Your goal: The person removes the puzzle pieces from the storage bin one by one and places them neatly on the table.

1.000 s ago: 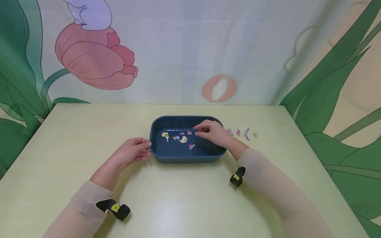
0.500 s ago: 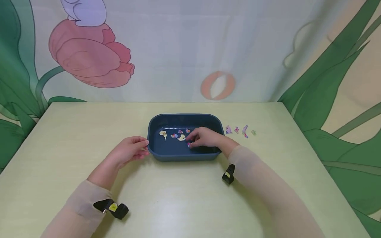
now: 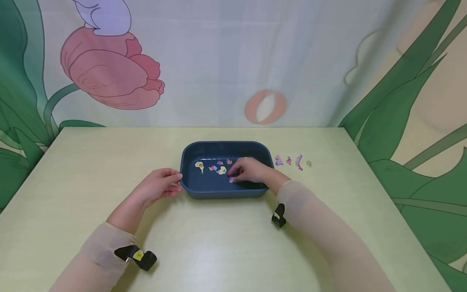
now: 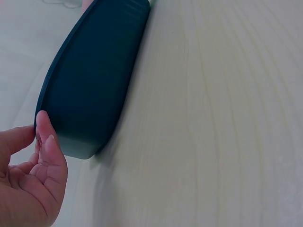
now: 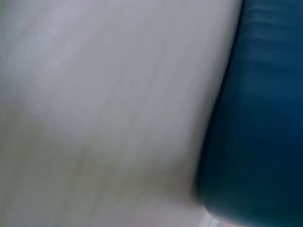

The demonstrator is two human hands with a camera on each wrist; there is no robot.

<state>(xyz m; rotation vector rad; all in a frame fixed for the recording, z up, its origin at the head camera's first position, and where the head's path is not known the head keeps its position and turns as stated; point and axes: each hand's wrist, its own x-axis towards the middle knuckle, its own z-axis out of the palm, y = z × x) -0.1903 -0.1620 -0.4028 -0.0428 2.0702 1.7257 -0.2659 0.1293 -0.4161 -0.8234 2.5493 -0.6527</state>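
A dark blue rectangular tray point(image 3: 204, 194) with a raised rim stands on the table. At its left end my left hand point(image 3: 159, 186) pinches the rim between thumb and fingers; the left wrist view shows this hand point(image 4: 35, 175) against the tray's end wall point(image 4: 78, 147). Inside the tray, my right hand point(image 3: 251, 170) reaches down with thumb and forefinger at a small pink and purple sticker point(image 3: 231, 179). Several other small stickers lie on the tray floor, among them a cream one point(image 3: 221, 170) and a yellowish one point(image 3: 199, 166). The right wrist view shows no hand, only the tray wall point(image 5: 255, 132).
Right of the tray, several small pieces lie in a row on the pale wooden table point(image 3: 219, 239), including a purple curved one point(image 3: 299, 162) and a green one point(image 3: 309, 164). A printed curtain point(image 3: 204, 73) hangs behind the table's back edge.
My right hand has moved down and slightly left inside the tray, onto the pink and purple sticker, and has stayed there over the last half second. The left hand keeps its place.
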